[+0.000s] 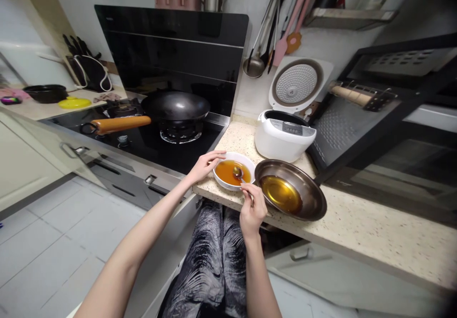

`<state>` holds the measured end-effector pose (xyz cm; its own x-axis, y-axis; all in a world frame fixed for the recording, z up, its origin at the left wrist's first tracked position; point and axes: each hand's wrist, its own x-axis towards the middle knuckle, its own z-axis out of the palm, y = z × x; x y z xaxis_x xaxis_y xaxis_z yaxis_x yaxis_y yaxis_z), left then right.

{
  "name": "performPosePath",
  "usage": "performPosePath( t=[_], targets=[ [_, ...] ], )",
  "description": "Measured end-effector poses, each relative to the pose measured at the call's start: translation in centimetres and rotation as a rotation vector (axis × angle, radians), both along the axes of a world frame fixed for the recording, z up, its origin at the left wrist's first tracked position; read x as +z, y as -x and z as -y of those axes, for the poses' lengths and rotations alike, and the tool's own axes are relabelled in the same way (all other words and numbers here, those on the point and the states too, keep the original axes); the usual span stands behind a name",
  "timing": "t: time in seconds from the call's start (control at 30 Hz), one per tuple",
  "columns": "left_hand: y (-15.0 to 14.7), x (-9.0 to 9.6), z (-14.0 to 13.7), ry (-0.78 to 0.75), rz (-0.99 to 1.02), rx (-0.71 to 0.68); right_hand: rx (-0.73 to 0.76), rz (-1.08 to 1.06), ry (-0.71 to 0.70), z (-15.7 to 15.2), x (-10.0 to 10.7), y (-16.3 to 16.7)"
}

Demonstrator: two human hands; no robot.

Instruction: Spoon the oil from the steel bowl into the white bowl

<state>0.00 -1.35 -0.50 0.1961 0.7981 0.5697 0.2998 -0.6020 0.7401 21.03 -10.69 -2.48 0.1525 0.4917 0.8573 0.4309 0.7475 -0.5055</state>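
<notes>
A white bowl of amber-brown liquid stands near the counter's front edge. My left hand grips its left rim, fingers along the edge. My right hand pinches the handle of a metal spoon, whose head dips into the liquid. Right beside the bowl sits a wide metal basin with clear yellow liquid in its bottom, close to my right hand.
Behind the basin stands a white rice cooker, lid raised. To the left, a black wok with a wooden handle rests on the gas stove. Utensils hang on the wall, including a ladle. A dark oven stands right.
</notes>
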Motion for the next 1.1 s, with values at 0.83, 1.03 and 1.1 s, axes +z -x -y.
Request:
performPosePath(
  t=[0.83,1.03,1.1],
  targets=[
    [0.0,0.0,0.1,-0.02,-0.008,-0.01,0.025,-0.285,0.023,0.8,0.1,0.4],
    [0.0,0.1,0.2,-0.016,-0.02,-0.006,0.012,-0.273,0.037,1.1,0.1,0.3],
    [0.0,0.1,0.2,-0.019,-0.017,-0.004,0.007,-0.276,0.035,1.3,0.2,0.2]
  ],
)
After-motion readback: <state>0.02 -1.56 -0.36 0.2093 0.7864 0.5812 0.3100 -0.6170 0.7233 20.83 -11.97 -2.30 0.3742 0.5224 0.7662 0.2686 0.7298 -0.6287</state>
